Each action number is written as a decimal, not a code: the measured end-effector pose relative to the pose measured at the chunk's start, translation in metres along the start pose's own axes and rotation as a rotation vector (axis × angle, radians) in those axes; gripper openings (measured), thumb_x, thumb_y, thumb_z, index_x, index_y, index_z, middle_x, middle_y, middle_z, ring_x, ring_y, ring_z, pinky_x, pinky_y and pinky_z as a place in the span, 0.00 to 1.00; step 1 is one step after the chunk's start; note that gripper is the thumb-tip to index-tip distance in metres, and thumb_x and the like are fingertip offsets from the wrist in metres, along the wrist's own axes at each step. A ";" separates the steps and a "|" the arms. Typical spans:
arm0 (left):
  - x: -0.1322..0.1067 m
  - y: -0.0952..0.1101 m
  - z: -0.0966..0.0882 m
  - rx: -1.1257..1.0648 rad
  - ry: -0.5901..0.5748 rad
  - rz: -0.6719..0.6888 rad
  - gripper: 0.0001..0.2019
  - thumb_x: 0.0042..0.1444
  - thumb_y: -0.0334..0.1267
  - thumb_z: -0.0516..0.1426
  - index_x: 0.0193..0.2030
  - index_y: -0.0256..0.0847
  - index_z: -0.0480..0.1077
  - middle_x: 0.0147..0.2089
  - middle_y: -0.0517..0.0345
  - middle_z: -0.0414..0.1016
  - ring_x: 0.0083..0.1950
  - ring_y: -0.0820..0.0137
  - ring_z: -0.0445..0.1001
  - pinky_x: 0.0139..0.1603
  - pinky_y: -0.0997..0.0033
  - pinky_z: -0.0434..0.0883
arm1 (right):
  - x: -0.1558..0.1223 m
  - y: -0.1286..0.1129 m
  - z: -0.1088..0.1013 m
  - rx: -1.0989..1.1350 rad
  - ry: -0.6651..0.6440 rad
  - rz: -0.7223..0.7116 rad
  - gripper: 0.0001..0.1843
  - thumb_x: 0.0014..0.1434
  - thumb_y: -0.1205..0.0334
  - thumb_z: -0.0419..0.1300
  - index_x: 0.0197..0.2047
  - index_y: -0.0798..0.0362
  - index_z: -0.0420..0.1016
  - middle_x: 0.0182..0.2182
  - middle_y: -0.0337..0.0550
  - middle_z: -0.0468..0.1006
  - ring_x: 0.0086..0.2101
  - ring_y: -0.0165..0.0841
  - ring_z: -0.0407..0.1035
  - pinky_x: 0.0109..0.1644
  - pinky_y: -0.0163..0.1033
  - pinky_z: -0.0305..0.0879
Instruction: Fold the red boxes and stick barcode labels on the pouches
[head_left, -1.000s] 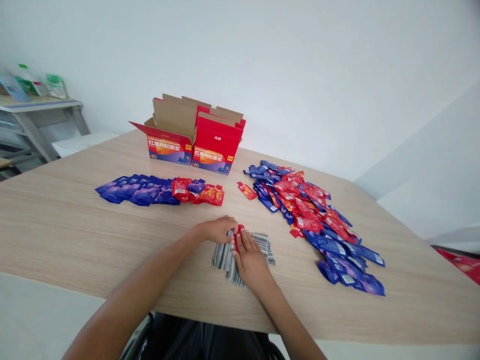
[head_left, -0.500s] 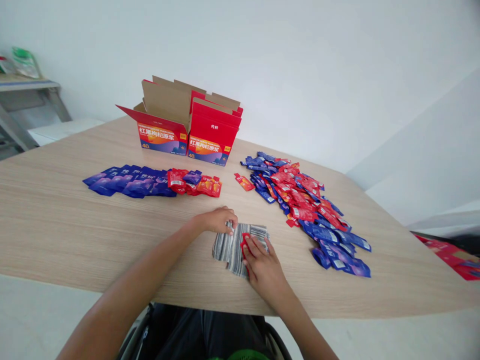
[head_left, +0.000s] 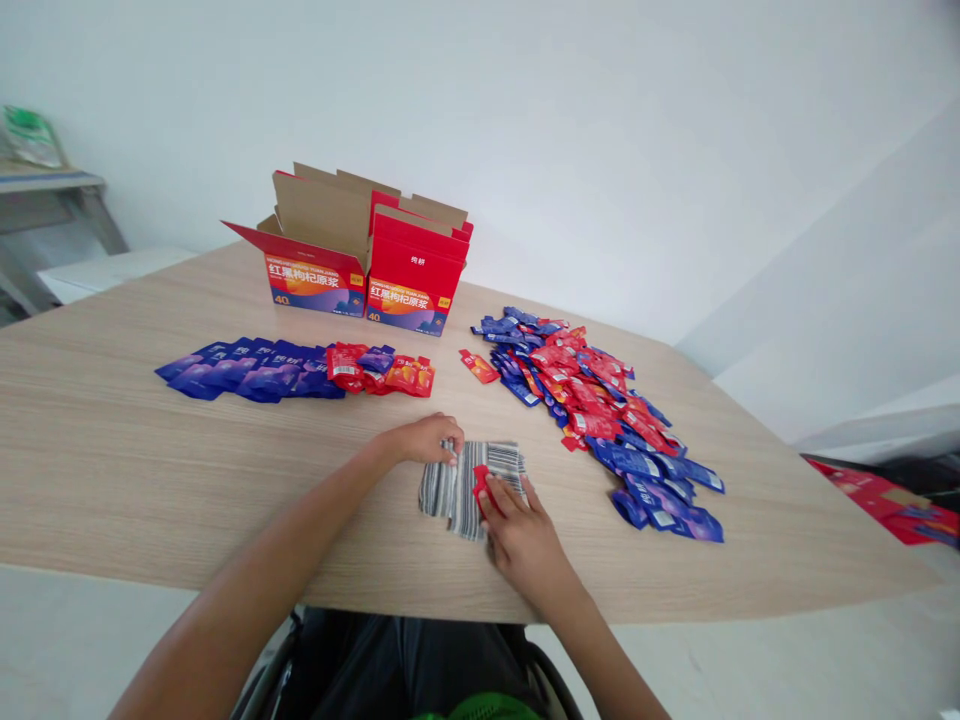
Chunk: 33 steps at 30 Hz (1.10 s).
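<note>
A striped grey-and-white cloth lies on the wooden table in front of me. My left hand rests curled on the cloth's upper left corner, pinning it. My right hand lies on the cloth with its fingers pressing a small red sachet against it. To the right is a heap of red and blue sachets. To the left lies a row of blue sachets ending in several red ones.
Two open red cardboard boxes stand at the back of the table, near the white wall. One loose red sachet lies between the row and the heap. A shelf unit stands far left. Red packaging lies low at right.
My right hand has slid the red sachet down and to the right across the cloth, away from the left hand. The left hand has kept its hold on the cloth's corner.
</note>
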<state>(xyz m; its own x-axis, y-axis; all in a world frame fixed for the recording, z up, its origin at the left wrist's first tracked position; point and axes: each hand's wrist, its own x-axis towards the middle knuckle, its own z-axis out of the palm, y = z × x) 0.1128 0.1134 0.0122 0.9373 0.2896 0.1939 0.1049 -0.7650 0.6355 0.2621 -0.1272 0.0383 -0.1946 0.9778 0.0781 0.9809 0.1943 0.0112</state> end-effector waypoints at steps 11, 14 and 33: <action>0.000 -0.004 0.001 -0.027 -0.004 -0.001 0.07 0.47 0.33 0.68 0.35 0.41 0.78 0.37 0.58 0.74 0.45 0.65 0.71 0.47 0.70 0.66 | -0.015 -0.003 -0.005 0.103 -0.006 -0.069 0.27 0.68 0.60 0.52 0.67 0.62 0.66 0.65 0.62 0.66 0.66 0.47 0.60 0.71 0.57 0.55; -0.001 -0.005 0.001 -0.030 0.004 -0.004 0.07 0.48 0.34 0.68 0.35 0.40 0.78 0.38 0.57 0.74 0.45 0.65 0.71 0.47 0.71 0.67 | -0.013 0.000 -0.001 0.122 0.018 -0.076 0.31 0.68 0.58 0.54 0.70 0.64 0.61 0.66 0.63 0.65 0.66 0.47 0.60 0.71 0.57 0.56; 0.000 -0.005 0.002 -0.024 0.003 0.021 0.08 0.47 0.32 0.68 0.36 0.40 0.79 0.38 0.56 0.75 0.45 0.65 0.71 0.49 0.70 0.66 | 0.000 -0.011 0.027 0.461 0.130 0.000 0.38 0.71 0.66 0.46 0.77 0.51 0.28 0.71 0.57 0.55 0.70 0.41 0.51 0.71 0.55 0.56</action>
<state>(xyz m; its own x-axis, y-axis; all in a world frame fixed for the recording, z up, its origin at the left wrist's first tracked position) 0.1132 0.1164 0.0071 0.9383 0.2752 0.2093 0.0771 -0.7567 0.6492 0.2508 -0.1269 0.0109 -0.1631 0.9655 0.2028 0.8711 0.2375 -0.4299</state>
